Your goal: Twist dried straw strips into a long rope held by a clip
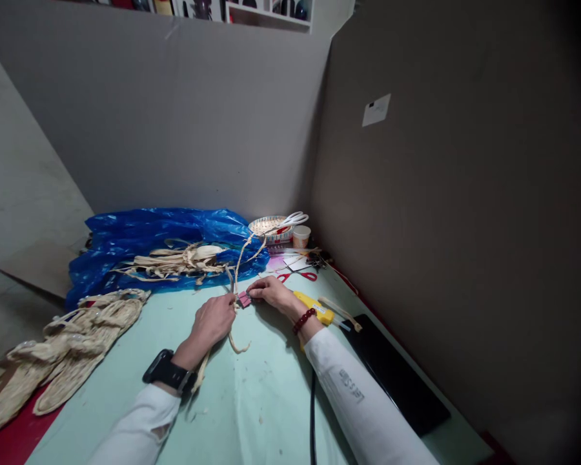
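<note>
My left hand (215, 320), with a black watch at the wrist, is closed in a pinch on a pale straw cord (237, 271). The cord's upper part runs toward the back of the table, and loose ends hang below the hand. Close by on the right, my right hand (272, 292), wearing a dark red bead bracelet, pinches the edge of a small pink block-like piece (244, 299). That piece sits against the cord between both hands; whether it grips the cord is too small to tell.
Straw strands (184, 260) lie on a blue plastic bag (159, 226) at the back. Woven straw sandals (84, 345) rest at left. Red scissors (297, 276), a yellow glue gun (317, 308), a black flat panel (392, 374), a basket (266, 226) and a paper cup (301, 236) stand right.
</note>
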A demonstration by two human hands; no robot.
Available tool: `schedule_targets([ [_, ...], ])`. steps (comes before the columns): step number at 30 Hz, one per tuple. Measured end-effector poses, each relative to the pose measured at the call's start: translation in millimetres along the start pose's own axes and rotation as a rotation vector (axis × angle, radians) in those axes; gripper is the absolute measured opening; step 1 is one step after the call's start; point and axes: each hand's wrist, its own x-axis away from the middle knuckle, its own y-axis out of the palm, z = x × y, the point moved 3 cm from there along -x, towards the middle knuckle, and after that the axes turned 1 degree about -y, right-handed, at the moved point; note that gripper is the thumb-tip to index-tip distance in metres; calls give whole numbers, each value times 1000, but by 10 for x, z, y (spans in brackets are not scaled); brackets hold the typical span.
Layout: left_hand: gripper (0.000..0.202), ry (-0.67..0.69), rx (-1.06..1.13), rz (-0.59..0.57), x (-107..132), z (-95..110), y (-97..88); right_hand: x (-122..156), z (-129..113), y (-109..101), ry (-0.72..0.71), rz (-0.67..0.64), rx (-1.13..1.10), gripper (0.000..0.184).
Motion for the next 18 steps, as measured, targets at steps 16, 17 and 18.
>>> schedule_targets([
  [16, 44, 19, -222, 39, 62, 107, 51, 2, -6, 16, -42, 49, 94, 15],
  [17, 44, 23, -227, 38, 61, 107, 53, 2, -5, 15, -43, 51, 100, 15],
  [18, 43, 28, -231, 37, 59, 106, 55, 3, -5, 14, -44, 53, 106, 15],
])
